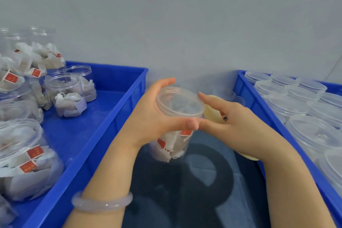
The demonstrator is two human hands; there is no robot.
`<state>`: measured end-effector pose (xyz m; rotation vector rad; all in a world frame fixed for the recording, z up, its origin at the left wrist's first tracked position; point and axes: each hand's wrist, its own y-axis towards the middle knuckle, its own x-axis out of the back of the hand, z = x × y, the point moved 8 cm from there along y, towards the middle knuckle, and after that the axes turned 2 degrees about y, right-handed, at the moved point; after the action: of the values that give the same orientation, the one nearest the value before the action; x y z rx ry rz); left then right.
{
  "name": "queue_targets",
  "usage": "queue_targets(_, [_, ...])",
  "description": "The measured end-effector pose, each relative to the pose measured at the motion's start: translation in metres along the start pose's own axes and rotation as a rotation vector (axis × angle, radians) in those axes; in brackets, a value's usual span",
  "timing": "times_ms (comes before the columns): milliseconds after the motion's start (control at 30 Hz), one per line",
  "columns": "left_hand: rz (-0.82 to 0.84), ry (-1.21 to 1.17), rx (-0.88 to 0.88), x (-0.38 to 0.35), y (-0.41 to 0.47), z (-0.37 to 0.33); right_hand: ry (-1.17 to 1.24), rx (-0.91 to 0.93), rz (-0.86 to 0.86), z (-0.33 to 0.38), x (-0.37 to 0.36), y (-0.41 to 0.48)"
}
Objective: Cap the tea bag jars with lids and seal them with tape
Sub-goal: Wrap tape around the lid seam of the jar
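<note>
A clear plastic jar (171,147) of white tea bags with red tags is held between the two bins, above a dark surface. My left hand (148,116) grips it from the left, fingers round the far side and thumb on the near side just under the clear lid (180,101) that sits on its mouth. My right hand (240,122) comes in from the right. Its index fingertip touches the lid's rim and its thumb tip meets my left thumb on the jar wall. A yellowish tape roll (212,111) sits under this hand, partly hidden by it.
A blue bin (111,116) on the left holds several open jars of tea bags (66,96). A second blue bin (248,94) on the right is packed with capped clear jars (296,98). A grey wall stands close behind. A pale bracelet (103,203) circles my left wrist.
</note>
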<state>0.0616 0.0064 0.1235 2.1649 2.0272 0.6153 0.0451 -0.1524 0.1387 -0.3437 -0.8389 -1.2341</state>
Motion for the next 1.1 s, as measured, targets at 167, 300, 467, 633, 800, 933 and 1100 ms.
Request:
queue_targets(167, [-0.041,0.030,-0.049,0.003,-0.003,-0.008,0.142,-0.005,0.005,0.005,0.002,-0.001])
queue_targets(300, [0.016,-0.035,-0.047,0.008,-0.002,-0.003,0.113,0.019,0.025,0.004,0.006,-0.006])
queue_targets(467, [0.109,-0.164,-0.029,0.002,0.000,0.008,0.183,-0.004,-0.010,0.001,0.017,-0.009])
queue_targets(633, [0.130,-0.228,0.008,0.003,0.002,0.020,0.254,-0.065,0.098,-0.004,0.006,-0.008])
queue_targets(800, [0.119,-0.216,0.032,0.004,0.002,0.027,0.158,-0.067,0.011,-0.011,0.009,-0.002])
queue_targets(933, [0.143,-0.237,0.046,-0.002,0.001,0.029,0.164,-0.104,0.019,-0.017,-0.001,0.004])
queue_targets(1100, [0.212,-0.249,0.067,-0.009,-0.001,0.031,0.159,-0.092,0.054,-0.019,-0.004,0.005])
